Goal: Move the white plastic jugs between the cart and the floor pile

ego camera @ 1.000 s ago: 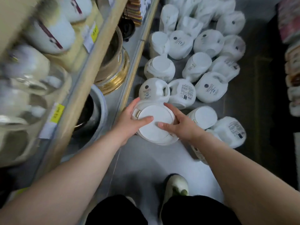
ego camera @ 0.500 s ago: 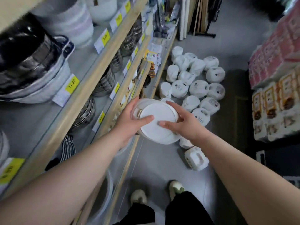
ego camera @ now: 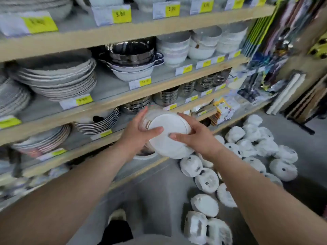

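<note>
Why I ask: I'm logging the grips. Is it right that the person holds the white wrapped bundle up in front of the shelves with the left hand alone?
Not quite. The head view shows both hands on the white wrapped bundle: the left hand grips one side, the right hand the other. It is held up in front of the shelves.

We lift the white bowl stack (ego camera: 169, 137) up from the floor, away from the wrapped bundles (ego camera: 207, 180) there. Now our left hand (ego camera: 139, 131) and right hand (ego camera: 192, 137) hold it up by the shelves (ego camera: 123, 101).
</note>
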`<state>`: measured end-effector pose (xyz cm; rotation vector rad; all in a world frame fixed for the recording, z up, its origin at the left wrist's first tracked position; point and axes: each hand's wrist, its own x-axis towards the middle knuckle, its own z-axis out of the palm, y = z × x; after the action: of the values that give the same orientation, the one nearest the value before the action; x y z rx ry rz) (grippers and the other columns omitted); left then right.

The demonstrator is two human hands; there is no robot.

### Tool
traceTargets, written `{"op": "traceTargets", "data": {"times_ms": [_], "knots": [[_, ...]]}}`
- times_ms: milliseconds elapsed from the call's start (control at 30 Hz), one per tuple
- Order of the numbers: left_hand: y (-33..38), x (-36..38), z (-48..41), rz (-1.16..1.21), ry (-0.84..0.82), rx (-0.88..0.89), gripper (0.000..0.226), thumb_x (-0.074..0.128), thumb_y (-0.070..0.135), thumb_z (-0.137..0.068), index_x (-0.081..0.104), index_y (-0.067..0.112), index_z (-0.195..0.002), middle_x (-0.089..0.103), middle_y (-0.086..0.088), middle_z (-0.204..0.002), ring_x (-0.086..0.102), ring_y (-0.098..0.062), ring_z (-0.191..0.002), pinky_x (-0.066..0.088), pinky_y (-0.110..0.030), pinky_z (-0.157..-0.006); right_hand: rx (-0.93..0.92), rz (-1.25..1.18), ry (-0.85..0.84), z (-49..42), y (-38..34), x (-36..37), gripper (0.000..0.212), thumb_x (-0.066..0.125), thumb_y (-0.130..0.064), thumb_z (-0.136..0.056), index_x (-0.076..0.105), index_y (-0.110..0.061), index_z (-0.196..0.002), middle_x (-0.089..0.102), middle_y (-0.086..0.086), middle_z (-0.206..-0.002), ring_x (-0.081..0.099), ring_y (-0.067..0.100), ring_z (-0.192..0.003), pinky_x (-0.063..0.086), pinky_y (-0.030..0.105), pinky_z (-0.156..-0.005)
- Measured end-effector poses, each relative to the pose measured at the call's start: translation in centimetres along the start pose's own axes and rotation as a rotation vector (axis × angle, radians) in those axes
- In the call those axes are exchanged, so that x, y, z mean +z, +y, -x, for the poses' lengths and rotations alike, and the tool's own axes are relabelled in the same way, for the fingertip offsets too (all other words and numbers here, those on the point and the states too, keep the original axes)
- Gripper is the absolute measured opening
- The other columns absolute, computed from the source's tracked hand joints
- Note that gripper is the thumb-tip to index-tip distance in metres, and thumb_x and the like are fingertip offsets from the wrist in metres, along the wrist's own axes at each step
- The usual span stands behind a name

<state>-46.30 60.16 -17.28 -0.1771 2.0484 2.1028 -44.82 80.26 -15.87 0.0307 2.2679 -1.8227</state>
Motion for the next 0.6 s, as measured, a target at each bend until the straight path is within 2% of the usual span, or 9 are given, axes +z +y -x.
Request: {"op": "traceTargets", "data": {"times_ms": [67,167,200,267,333,433,500,600], "knots": [[-0.3,-2.2,2.8,0.021,0.115,-0.013,0.095,0.090,0.036,-0.056,0.043,0.045,-0.138,0.056,0.009,-0.133,0.060,-0.018,-0.116,0.055,-0.051,-0.089,-0.020,0.052,-0.106,0.1,-0.9,2.1,0.073,0.085,-0.025,-0.072,0.052,-0.031,-0.136,0.059,-0.015,-0.123,0.060,0.005,-0.107,0.053,0.027,-0.091],[-1.0,-6.2,7.4,0.075,0.278,-0.017,0.085,0.087,0.021,-0.069,0.044,0.037,-0.140,0.062,0.006,-0.123,0.064,-0.018,-0.106,0.058,-0.051,-0.082,-0.068,0.083,-0.267,0.6,-2.1,6.8,0.074,0.084,-0.022,-0.074,0.049,-0.032,-0.138,0.058,-0.014,-0.122,0.060,0.002,-0.098,0.051,0.015,-0.072],[-1.1,-7.5,9.1,0.074,0.335,-0.014,0.079,0.084,0.017,-0.072,0.046,0.036,-0.138,0.064,0.010,-0.116,0.065,-0.015,-0.101,0.059,-0.049,-0.080,-0.078,0.095,-0.316,0.8,-2.5,8.6,0.074,0.084,-0.021,-0.074,0.049,-0.032,-0.138,0.058,-0.012,-0.124,0.060,0.003,-0.097,0.049,0.012,-0.065],[-1.5,-10.6,12.8,0.091,0.443,-0.005,0.067,0.082,0.017,-0.074,0.051,0.040,-0.129,0.062,0.017,-0.109,0.064,-0.011,-0.097,0.060,-0.048,-0.077,-0.111,0.128,-0.417,1.3,-3.2,12.8,0.073,0.084,-0.020,-0.073,0.051,-0.031,-0.137,0.057,-0.008,-0.128,0.060,0.008,-0.100,0.048,0.012,-0.060],[-2.1,-13.9,17.0,0.140,0.550,-0.003,0.067,0.083,0.020,-0.074,0.050,0.046,-0.126,0.059,0.021,-0.110,0.063,-0.010,-0.100,0.060,-0.048,-0.079,-0.132,0.151,-0.521,2.3,-4.2,17.6,0.073,0.085,-0.018,-0.072,0.052,-0.031,-0.136,0.061,-0.005,-0.126,0.062,0.012,-0.103,0.052,0.018,-0.063],[-3.1,-19.0,24.0,0.188,0.707,0.007,0.079,0.084,0.025,-0.074,0.041,0.046,-0.138,0.057,0.020,-0.115,0.062,-0.012,-0.103,0.060,-0.046,-0.078,-0.200,0.230,-0.656,4.9,-5.3,25.5,0.076,0.087,-0.025,-0.069,0.052,-0.035,-0.135,0.062,-0.006,-0.124,0.063,0.014,-0.108,0.056,0.028,-0.079],[-4.2,-22.5,29.2,0.187,0.821,0.018,0.081,0.086,0.028,-0.071,0.042,0.044,-0.138,0.058,0.013,-0.119,0.063,-0.015,-0.103,0.061,-0.046,-0.076,-0.251,0.254,-0.745,7.7,-5.9,31.2,0.076,0.086,-0.027,-0.068,0.051,-0.037,-0.135,0.061,-0.008,-0.124,0.062,0.013,-0.109,0.055,0.028,-0.084],[-5.9,-27.3,37.7,0.174,0.972,0.022,0.088,0.091,0.043,-0.055,0.045,0.050,-0.130,0.058,0.009,-0.128,0.062,-0.019,-0.111,0.060,-0.047,-0.079,-0.301,0.278,-0.874,13.1,-6.6,39.7,0.074,0.086,-0.029,-0.068,0.052,-0.041,-0.133,0.059,-0.010,-0.124,0.059,0.012,-0.110,0.054,0.028,-0.087]]}}
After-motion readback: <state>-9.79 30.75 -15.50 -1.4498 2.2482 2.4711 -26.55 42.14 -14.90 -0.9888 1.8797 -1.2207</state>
